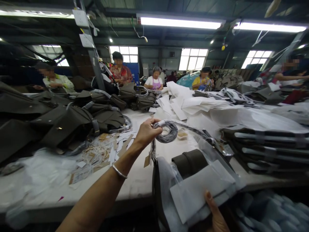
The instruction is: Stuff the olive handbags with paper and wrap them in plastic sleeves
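Note:
A dark olive handbag (156, 193) stands open in front of me, its edges covered in whitish film. My left hand (150, 131) is closed on its plastic-wrapped handle (190, 128), held up above the table. Right by those fingers is a grey coil (167, 137); whether they grip it too, I cannot tell. A brown tag (146, 161) hangs below. My right hand (214, 211) presses its thumb on a folded white packing sheet (200, 190) at the bag's mouth; its other fingers are hidden. Behind the sheet shows a dark olive piece (189, 162).
Dark bags (62, 125) pile up on the left. Tags and cords (96, 153) lie beside crumpled clear plastic (48, 167) on the white table (130, 183). White sheets (205, 108) heap at the back, with stacked dark bags (267, 149) at right. Several people work beyond.

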Action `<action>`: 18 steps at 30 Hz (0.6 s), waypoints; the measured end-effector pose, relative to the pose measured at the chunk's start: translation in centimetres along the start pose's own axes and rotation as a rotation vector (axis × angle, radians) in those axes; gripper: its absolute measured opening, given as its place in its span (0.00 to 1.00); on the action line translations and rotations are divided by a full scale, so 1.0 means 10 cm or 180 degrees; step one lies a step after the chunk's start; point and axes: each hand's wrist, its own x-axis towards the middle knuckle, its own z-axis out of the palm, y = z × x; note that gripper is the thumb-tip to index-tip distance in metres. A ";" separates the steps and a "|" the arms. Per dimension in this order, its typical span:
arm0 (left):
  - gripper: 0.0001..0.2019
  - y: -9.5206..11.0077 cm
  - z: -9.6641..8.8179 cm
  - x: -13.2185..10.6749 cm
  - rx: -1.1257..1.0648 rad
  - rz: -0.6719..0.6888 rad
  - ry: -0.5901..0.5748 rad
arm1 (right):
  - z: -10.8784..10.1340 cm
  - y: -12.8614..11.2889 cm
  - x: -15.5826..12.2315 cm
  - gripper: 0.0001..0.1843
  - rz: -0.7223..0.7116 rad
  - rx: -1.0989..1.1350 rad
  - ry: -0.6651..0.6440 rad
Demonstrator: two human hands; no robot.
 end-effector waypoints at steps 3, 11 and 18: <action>0.18 -0.03 -0.04 -0.01 -0.0010 -0.0001 0.0021 | 0.03 0.00 0.04 0.47 -0.0024 0.0127 0.0095; 0.24 -0.05 0.07 0.19 -0.0392 -0.0147 -0.0045 | 0.14 -0.38 0.21 0.38 -0.0995 0.0315 0.0019; 0.42 0.67 0.57 0.82 -0.1111 0.0703 -0.0383 | 0.52 -2.22 0.11 0.31 -0.2564 0.0560 0.0259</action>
